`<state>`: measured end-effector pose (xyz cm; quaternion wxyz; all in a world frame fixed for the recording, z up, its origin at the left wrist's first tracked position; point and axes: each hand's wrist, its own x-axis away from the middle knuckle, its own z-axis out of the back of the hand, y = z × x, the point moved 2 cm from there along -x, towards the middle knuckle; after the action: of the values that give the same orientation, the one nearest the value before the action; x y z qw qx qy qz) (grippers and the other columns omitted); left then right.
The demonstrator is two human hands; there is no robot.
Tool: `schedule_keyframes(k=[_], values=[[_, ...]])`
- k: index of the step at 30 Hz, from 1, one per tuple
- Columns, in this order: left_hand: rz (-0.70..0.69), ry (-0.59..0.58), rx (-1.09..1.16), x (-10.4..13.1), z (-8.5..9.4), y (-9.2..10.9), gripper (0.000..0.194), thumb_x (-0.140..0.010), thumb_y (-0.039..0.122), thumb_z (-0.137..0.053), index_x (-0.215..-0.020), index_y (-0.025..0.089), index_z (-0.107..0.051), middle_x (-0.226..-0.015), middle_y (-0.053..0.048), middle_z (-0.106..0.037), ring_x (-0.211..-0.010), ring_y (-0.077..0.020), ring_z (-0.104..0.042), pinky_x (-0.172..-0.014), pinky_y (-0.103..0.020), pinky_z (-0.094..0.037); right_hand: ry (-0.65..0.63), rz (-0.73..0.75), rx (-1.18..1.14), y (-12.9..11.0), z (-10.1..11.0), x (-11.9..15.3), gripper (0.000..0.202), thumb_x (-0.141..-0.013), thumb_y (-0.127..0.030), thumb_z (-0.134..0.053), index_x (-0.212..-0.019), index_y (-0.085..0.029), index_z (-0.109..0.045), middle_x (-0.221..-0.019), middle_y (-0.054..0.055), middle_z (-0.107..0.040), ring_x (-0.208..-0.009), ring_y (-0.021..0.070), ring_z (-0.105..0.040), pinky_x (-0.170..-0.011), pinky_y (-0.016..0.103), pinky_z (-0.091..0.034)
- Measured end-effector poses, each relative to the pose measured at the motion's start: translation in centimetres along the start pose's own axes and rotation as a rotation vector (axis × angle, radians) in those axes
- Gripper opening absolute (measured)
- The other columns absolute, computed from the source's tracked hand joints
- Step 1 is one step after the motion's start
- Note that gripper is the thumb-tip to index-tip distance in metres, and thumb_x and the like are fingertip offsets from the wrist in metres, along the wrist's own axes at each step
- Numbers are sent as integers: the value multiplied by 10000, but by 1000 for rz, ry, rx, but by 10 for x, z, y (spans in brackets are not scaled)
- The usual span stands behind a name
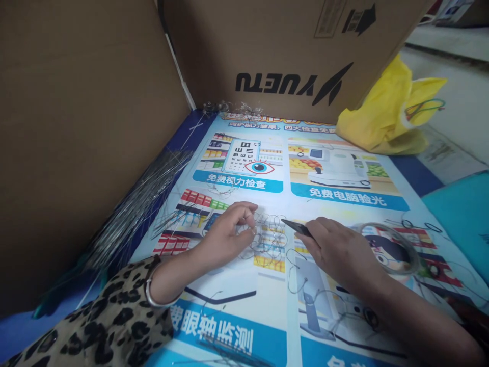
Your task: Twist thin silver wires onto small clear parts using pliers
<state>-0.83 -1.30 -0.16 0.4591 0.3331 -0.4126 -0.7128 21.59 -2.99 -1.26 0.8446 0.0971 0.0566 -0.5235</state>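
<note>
Pinching the looped wire piece (270,238) at its left edge with the left hand (231,229), above the printed poster (267,300). Gripping the pointed black tool (297,227) in the closed right hand (338,244), tip near the piece's right side. Seen left: loose straight wires (133,204), beside the cardboard box (214,46).

Upside-down "YUETU" and an arrow on the cardboard box (214,46); "免费视力检查", "免费电脑验光" on the poster (286,204).
</note>
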Motion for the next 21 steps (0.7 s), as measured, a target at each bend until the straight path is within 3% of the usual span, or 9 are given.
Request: schedule_keyframes(k=[9, 16, 21], values=[[-55, -54, -55, 5, 0, 1, 151, -717, 48, -532, -750, 188, -487, -1166, -65, -519, -1134, -182, -490, -948, -337, -372, 20, -35, -77, 1, 2, 1, 265, -894, -384, -383, -730, -198, -475, -681, 19, -547, -615, 149, -522, -502, 241, -269], [-76, -70, -83, 6, -2, 4, 170, -708, 25, -523, -754, 185, -490, -1152, -60, -528, -1124, -178, -497, -935, -324, -383, -84, -213, -500, -6, 15, -12, 318, -888, -418, -354, -647, -212, -386, -548, -34, -485, -469, 93, -436, -451, 209, -260], [-72, -72, -95, 5, -3, 2, 171, -704, 24, -532, -756, 181, -491, -1153, -56, -528, -1125, -176, -497, -933, -323, -384, -106, -234, -648, -14, 21, -23, 341, -884, -442, -347, -631, -215, -330, -522, -45, -436, -463, 88, -391, -460, 214, -253]])
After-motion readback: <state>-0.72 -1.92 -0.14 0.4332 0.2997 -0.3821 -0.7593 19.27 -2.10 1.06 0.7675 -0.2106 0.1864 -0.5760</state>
